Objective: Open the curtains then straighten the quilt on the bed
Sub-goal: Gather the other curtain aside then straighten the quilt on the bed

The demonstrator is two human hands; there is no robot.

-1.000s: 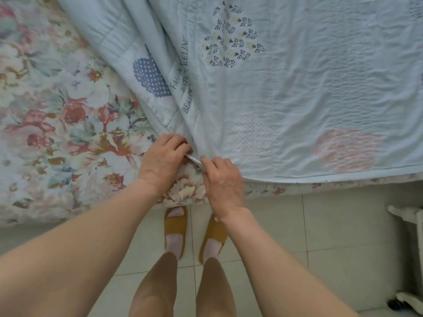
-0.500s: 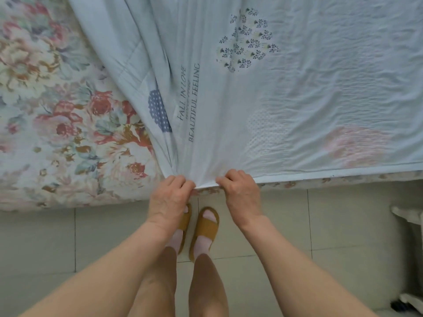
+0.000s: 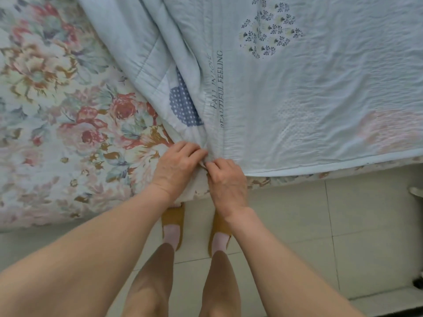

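Note:
A pale blue quilt [image 3: 309, 88] with printed heart patches and lettering lies over the right part of the bed, bunched into folds toward its near left corner. Both hands meet at that corner by the bed's near edge. My left hand [image 3: 177, 167] pinches the gathered fabric from the left. My right hand [image 3: 226, 181] grips the quilt's hem just beside it, knuckles almost touching the left hand. The floral bed sheet [image 3: 57, 124] is bare to the left of the quilt. No curtains are in view.
Pale floor tiles [image 3: 309, 236] run along the bed's near edge, where my feet in mustard slippers [image 3: 172, 225] stand close to the mattress. A white object [image 3: 416, 193] pokes in at the right edge of the floor.
Half a second ago my hands were apart, pulling the hem out past the bed's edge. Now they have come together at the corner, over the mattress edge, and my feet stand closer to the bed.

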